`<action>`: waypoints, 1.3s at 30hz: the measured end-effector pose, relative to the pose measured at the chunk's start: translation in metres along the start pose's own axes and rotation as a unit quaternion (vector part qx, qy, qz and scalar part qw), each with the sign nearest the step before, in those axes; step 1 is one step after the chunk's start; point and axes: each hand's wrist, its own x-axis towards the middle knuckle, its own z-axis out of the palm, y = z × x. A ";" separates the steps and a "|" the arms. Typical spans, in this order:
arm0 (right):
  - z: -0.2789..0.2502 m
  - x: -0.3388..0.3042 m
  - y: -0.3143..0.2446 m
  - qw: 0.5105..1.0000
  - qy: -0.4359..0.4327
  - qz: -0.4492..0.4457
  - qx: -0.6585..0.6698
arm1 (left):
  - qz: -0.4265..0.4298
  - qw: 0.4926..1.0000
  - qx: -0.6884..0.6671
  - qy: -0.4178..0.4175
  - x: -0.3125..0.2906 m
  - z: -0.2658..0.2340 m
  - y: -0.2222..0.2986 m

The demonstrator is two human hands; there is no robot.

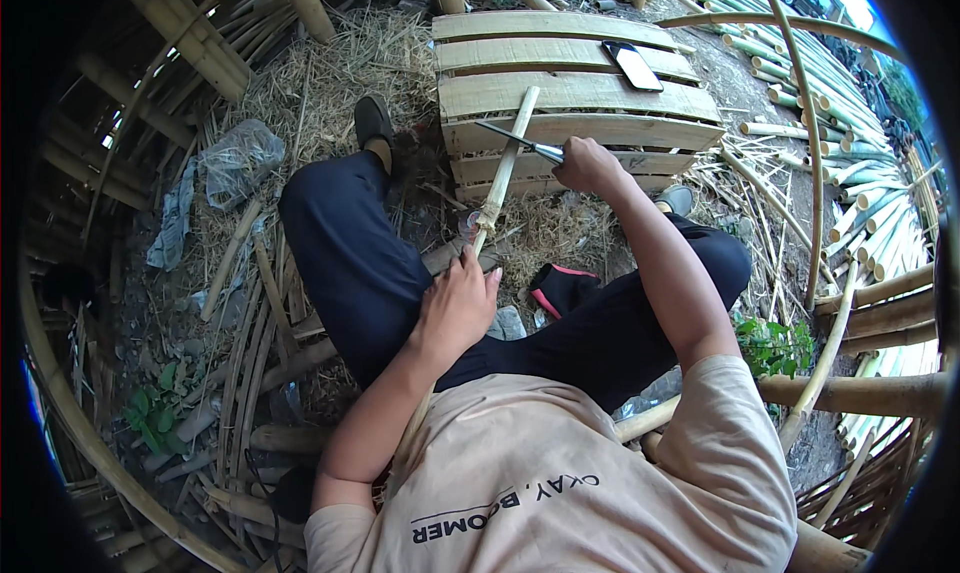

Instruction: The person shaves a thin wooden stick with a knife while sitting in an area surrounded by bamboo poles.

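A long pale bamboo strip (pixel 505 173) slants up from my lap, its far end resting over the edge of a wooden slatted crate (pixel 575 95). My left hand (pixel 455 305) is closed round the strip's near part, just below a ragged knot. The strip's lower end runs back under my left arm. In my right hand (pixel 592 166) is a knife (pixel 544 151), gripped by its handle. Its narrow blade points left and crosses the strip near the far end. Whether the edge bites into the bamboo, I cannot tell.
A phone (pixel 634 66) with a bright screen lies on the crate. Between my legs sits a black and pink cloth item (pixel 565 291). Crumpled clear plastic (pixel 240 163) lies among shavings at left. Stacked green bamboo poles (pixel 870 208) fill the right side.
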 end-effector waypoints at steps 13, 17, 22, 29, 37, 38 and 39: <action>-0.026 -0.040 -0.039 0.996 0.003 -0.088 -0.032 | -0.068 0.979 -0.182 0.061 0.017 0.041 -0.041; -0.022 -0.044 -0.045 0.995 -0.005 -0.099 -0.028 | -0.096 0.969 -0.229 0.004 0.025 0.039 -0.043; -0.007 -0.051 -0.041 0.998 -0.019 -0.060 0.027 | -0.059 0.969 -0.240 0.007 0.023 0.048 -0.048; -0.017 -0.060 -0.023 0.997 -0.016 -0.071 -0.027 | -0.047 0.971 -0.234 -0.016 0.012 0.050 -0.038; -0.018 -0.061 -0.030 0.995 -0.007 -0.079 -0.064 | -0.045 0.981 -0.188 -0.003 -0.011 0.051 -0.035; -0.012 -0.060 -0.029 0.995 -0.002 -0.083 -0.055 | -0.037 0.981 -0.188 0.004 -0.011 0.051 -0.037; -0.007 -0.057 -0.028 0.995 0.005 -0.086 -0.049 | -0.038 0.980 -0.193 0.001 -0.011 0.051 -0.039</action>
